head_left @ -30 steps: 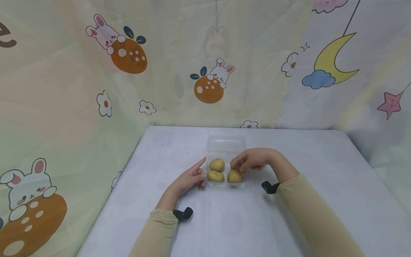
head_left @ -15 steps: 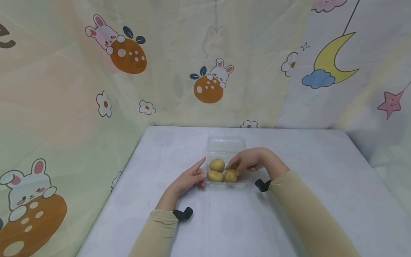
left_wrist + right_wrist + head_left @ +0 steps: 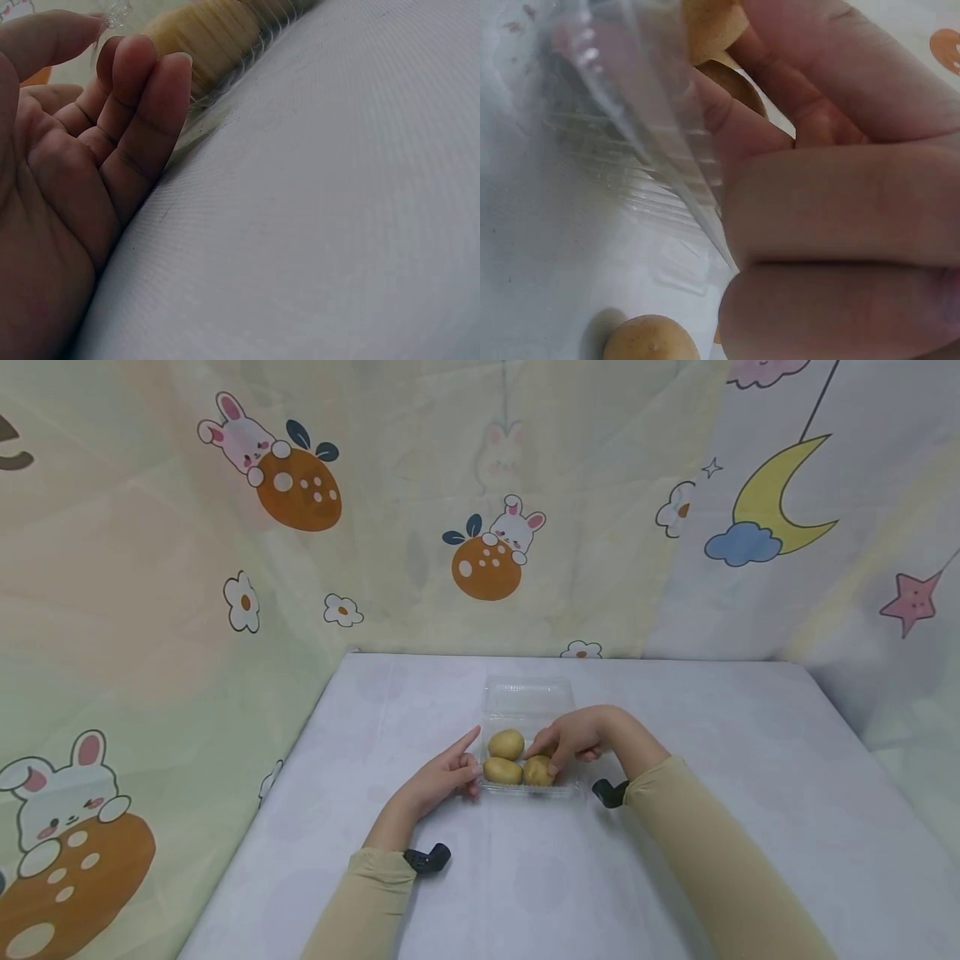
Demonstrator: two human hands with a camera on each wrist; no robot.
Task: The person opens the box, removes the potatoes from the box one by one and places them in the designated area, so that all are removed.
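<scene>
While my right hand [image 3: 581,735] pinches a potato [image 3: 537,772], probably firm, best held mid-body, I cannot tell if my left hand [image 3: 442,778] grips the container [image 3: 517,791] beside its fingers.

Smooth yellow-brown potatoes [image 3: 506,744] close together inside clear plastic box [image 3: 517,791]; lid [image 3: 528,697] open at far side.

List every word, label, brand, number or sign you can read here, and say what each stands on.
No complete text is readable.
Part of one dark brown character, on the patterned cloth backdrop: cut off at the head view's left edge, so I cannot tell which.
None seen on the clear plastic container or potatoes.
Black wrist devices: any marking is too small to read.
</scene>
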